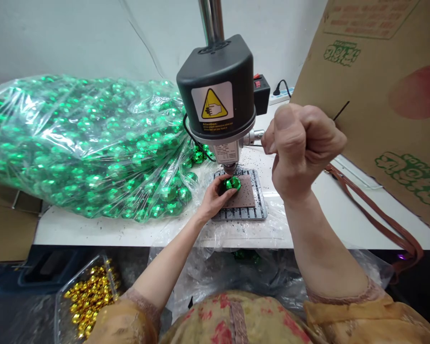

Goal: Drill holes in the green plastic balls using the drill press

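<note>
A small bench drill press [217, 95] stands before me, black on top with a yellow warning label. My left hand [218, 196] pinches a shiny green faceted ball [232, 183] between thumb and fingers. The ball is directly under the chuck [230, 168], over a brown square board [245, 193] on the grey slotted base [261, 208]. The drill bit is hard to make out. My right hand [304, 148] is closed in a fist at the end of the feed lever [257, 135], on the press's right side; its fingers hide most of the lever.
A big clear plastic bag [86, 148] of green balls lies on the white table [103, 234] at left. Cardboard [380, 95] rises at right, with a brown strap [376, 215] near it. Below left, a clear bin [59, 306] holds gold balls. Dark shavings are scattered around the base.
</note>
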Available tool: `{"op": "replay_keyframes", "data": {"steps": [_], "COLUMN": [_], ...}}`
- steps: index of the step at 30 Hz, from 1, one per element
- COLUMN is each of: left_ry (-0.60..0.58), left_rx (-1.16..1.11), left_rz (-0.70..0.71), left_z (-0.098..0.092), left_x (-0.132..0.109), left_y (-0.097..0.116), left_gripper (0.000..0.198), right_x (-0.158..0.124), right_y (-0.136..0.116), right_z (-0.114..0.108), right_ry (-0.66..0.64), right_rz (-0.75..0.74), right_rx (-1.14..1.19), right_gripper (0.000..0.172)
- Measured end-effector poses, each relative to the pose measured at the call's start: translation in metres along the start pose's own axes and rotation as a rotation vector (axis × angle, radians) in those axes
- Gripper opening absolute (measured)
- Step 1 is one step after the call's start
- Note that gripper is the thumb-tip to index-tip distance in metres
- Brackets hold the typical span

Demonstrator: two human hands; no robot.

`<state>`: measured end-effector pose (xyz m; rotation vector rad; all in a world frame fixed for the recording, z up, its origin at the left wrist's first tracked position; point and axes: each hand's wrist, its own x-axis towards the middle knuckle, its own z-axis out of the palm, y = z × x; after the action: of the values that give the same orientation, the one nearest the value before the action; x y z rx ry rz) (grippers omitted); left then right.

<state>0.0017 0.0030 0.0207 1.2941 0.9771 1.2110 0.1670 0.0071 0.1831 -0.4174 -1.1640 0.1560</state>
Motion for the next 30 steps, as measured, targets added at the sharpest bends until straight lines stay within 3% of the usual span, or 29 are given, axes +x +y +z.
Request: {"op": "replay_keyframes", "data": {"steps": [8, 16, 30], "left_ry": [0.003, 0.021, -0.017], "left_rx": [-0.014, 0.032, 0.075], "left_rz": [0.039, 0.031, 0.069], "left_z": [0.005, 0.003, 0.002], "left_x": [-0.003, -0.007, -0.009], "left_y": [-0.007, -0.002, -0.004], "left_gripper": [0.058, 0.058, 0.055], "right_x": [0.000, 0.013, -0.015], "right_y": [-0.001, -0.006, 0.004], "right_z": [-0.002, 0.003, -0.002], "right_ry": [-0.015, -0.012, 0.036], "right_rz": [0.048, 0.059, -0.075], "right_rx": [0.020, -0.004, 0.043], "right_gripper": [0.058, 0.056, 0.055]}}
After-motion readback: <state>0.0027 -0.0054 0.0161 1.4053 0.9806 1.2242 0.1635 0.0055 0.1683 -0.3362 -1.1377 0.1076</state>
